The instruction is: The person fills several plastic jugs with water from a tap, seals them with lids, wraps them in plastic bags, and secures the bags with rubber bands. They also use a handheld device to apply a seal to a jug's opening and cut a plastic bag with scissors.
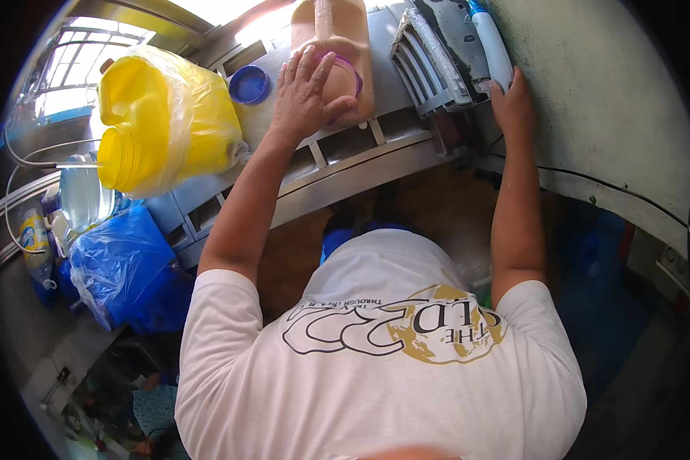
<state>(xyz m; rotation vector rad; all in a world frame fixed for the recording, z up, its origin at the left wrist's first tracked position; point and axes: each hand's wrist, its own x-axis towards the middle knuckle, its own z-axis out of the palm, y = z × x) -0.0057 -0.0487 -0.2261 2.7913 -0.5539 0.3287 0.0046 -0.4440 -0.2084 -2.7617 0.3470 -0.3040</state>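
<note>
My left hand [309, 89] rests flat, fingers spread, on the top of a pinkish-beige plastic jug [356, 34] with a moulded handle. A purple ring [359, 85] shows around the jug's round mouth or lid, partly hidden under my palm. A blue screw cap [249, 84] lies just left of this hand on the metal counter. On the right, beside the wall, my right hand [513, 106] grips the lower end of a long white bottle-like container [493, 49] with a blue top. Its fingers are partly hidden.
A yellow jerrycan [201, 121] wrapped in clear plastic lies uncapped, with a thin tube [80, 165] at its mouth. Below it are a clear bottle [83, 192] and a blue plastic bag [121, 259]. A slatted metal-framed unit [428, 63] stands between my hands. A black cable [609, 184] runs along the wall.
</note>
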